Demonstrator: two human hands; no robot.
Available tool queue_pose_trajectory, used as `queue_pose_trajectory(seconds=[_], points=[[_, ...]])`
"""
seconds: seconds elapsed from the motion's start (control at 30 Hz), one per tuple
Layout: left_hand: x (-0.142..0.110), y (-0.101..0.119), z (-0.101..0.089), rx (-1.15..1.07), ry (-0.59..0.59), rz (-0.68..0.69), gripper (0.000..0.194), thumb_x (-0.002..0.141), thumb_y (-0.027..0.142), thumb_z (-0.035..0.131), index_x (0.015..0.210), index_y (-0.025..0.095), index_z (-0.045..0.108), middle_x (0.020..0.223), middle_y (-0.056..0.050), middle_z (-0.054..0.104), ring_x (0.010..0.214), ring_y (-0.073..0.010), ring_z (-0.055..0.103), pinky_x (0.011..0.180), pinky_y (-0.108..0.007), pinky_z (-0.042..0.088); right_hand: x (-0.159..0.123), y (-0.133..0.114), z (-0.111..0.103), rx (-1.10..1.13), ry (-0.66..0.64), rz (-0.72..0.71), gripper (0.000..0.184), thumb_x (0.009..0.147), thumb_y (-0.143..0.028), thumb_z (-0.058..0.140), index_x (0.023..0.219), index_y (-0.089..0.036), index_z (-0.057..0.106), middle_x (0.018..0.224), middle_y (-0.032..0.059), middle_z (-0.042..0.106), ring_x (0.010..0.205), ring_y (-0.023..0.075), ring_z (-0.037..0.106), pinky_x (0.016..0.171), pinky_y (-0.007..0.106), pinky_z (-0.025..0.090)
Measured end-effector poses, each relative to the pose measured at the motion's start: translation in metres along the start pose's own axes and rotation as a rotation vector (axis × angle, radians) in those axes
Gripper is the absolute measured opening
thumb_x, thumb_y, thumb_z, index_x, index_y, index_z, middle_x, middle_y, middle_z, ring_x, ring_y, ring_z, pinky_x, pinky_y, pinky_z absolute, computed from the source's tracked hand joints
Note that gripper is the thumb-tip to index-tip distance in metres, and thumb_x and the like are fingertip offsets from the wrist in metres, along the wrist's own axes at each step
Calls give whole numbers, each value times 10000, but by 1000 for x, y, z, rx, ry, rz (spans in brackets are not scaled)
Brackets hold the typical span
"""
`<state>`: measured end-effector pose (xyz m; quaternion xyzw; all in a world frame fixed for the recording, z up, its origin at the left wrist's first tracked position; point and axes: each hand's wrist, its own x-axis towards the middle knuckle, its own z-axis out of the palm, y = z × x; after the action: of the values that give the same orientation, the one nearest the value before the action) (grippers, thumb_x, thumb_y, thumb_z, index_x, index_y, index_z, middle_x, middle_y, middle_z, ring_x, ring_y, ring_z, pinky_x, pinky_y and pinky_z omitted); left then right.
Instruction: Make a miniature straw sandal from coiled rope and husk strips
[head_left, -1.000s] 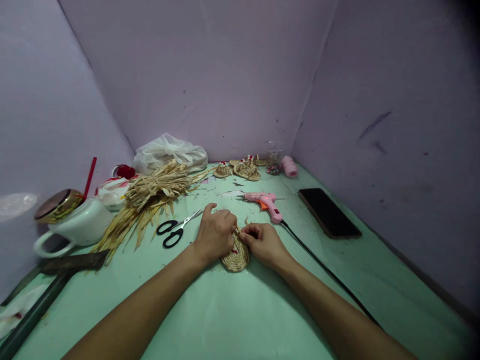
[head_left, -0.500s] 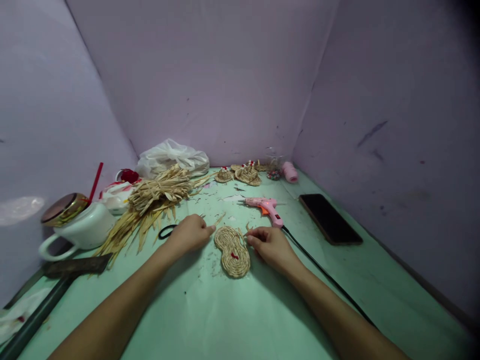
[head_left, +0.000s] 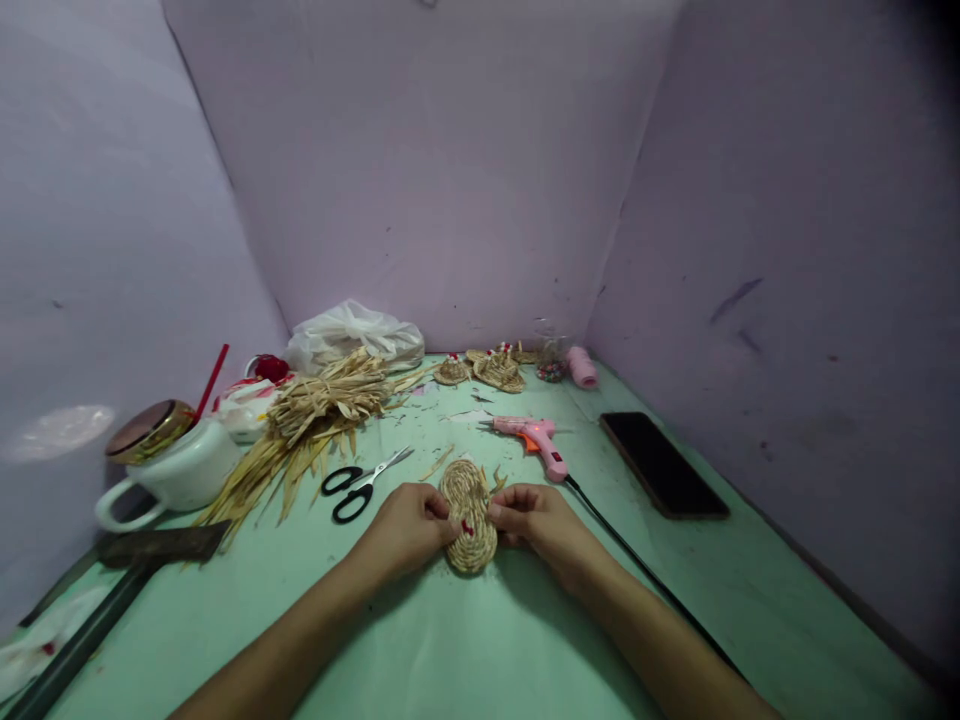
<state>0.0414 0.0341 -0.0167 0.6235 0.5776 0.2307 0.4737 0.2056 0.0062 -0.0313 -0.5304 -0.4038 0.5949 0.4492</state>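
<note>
Looking like small handicraft corner; not showing clearly whether in home or workshop. Sitting boxed in between scuffed pale purple walls (head_left: 420, 180) on three sides. Carrying craft supplies across green surface (head_left: 450, 660): bundle of dried plant strips (head_left: 330, 395), pink corded glue gun (head_left: 540, 430), black-handled scissors (head_left: 373, 476), pink spool (head_left: 582, 368). Displaying woven straw-like pieces (head_left: 499, 373) with red and white trim along back. Mixing in everyday things too: white mug (head_left: 187, 470), dark phone (head_left: 664, 465), plastic bag (head_left: 356, 335).

Hands (head_left: 411, 525) bare; forearms (head_left: 311, 625) bare as far as view reaches, slender, tapering toward hands.
</note>
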Motion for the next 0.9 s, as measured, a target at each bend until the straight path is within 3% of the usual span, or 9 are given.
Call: queue_pose_trajectory(seconds=[0.13, 0.23, 0.53, 0.73, 0.9], points=[[-3, 0, 5, -207, 3, 5, 209, 528, 242, 643, 656, 146, 510, 471, 42, 487, 379, -77, 401, 378, -201, 279, -9, -7, 5, 362, -61, 102, 312, 442, -191, 789, 648, -131, 563, 592, 6, 617, 564, 130, 596, 646, 293, 480], [-5, 3, 5, -427, 9, 30, 307, 486, 221, 694, 728, 129, 529, 491, 60, 468, 399, -59, 398, 380, -180, 290, -12, -9, 6, 463, -89, 94, 344, 430, -142, 804, 676, -136, 564, 593, -3, 619, 576, 129, 605, 653, 293, 488], [-9, 4, 6, -698, -141, -14, 348, 550, 288, 712, 795, 88, 566, 645, -41, 593, 471, -86, 501, 363, -170, 343, -17, -15, 7, 425, -204, -47, 237, 607, -281, 731, 753, -108, 663, 662, 56, 669, 645, 148, 617, 646, 257, 460], [-9, 4, 7, -842, -147, -18, 305, 584, 258, 708, 803, 98, 568, 699, -58, 620, 542, -110, 561, 412, -181, 422, -17, -15, 9, 400, -204, -68, 252, 650, -327, 690, 787, -115, 689, 722, 77, 687, 707, 166, 620, 660, 260, 454], [-9, 0, 13, -822, -145, 18, 303, 584, 256, 713, 795, 95, 568, 707, -65, 622, 528, -110, 558, 395, -181, 415, -15, -11, 8, 355, -187, -40, 262, 716, -348, 619, 823, -114, 670, 723, 74, 685, 648, 151, 616, 615, 261, 471]])
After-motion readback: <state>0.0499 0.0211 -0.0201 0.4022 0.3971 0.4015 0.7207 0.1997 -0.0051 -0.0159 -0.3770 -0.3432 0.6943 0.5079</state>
